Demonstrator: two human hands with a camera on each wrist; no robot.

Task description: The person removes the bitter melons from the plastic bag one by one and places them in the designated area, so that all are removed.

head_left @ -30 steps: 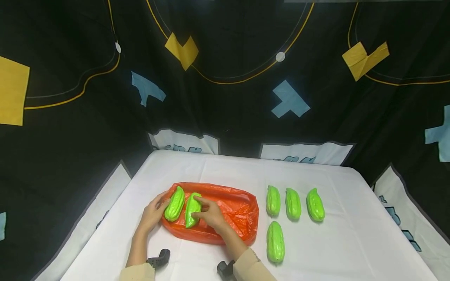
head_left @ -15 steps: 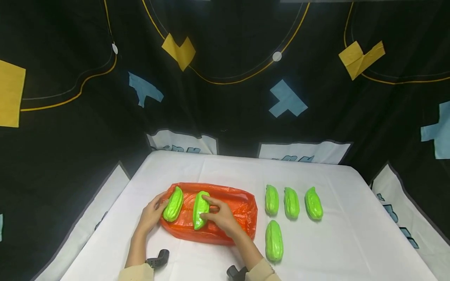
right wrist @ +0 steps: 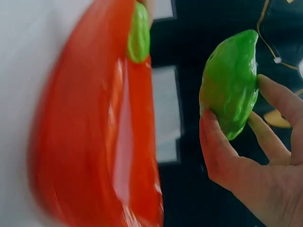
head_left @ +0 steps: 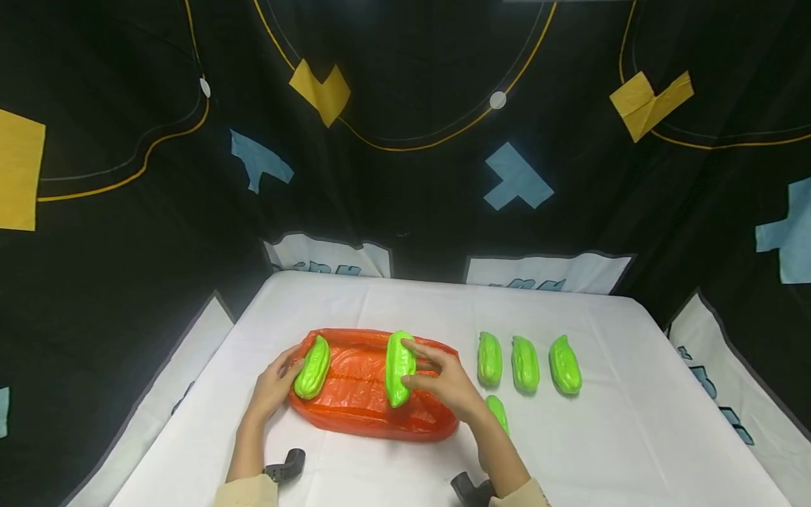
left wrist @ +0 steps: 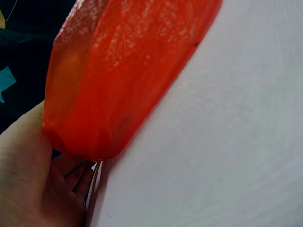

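Observation:
My right hand (head_left: 443, 384) pinches a shiny green ribbed gourd (head_left: 400, 370) between thumb and fingers. In the right wrist view the gourd (right wrist: 229, 85) is held up above the red plastic bag (right wrist: 90, 127). The bag (head_left: 357, 394) lies on the table with its mouth spread upward like a tray. Its left end is gripped by my left hand (head_left: 274, 384); the left wrist view has the fingers (left wrist: 71, 184) bent round the bag's end (left wrist: 90, 137). Another green gourd (head_left: 312, 370) leans inside that end, close beside the left fingers.
Three green gourds, including the middle one (head_left: 526, 366), stand in a row right of the bag. One more gourd (head_left: 497, 412) lies nearer, partly hidden by the right arm. A white cloth covers the table (head_left: 608, 436); a black curtain (head_left: 405, 211) hangs behind.
My right hand has moved to the right and lifted the gourd from beside the left one to over the bag's right half. The left hand has stayed at the bag's left end.

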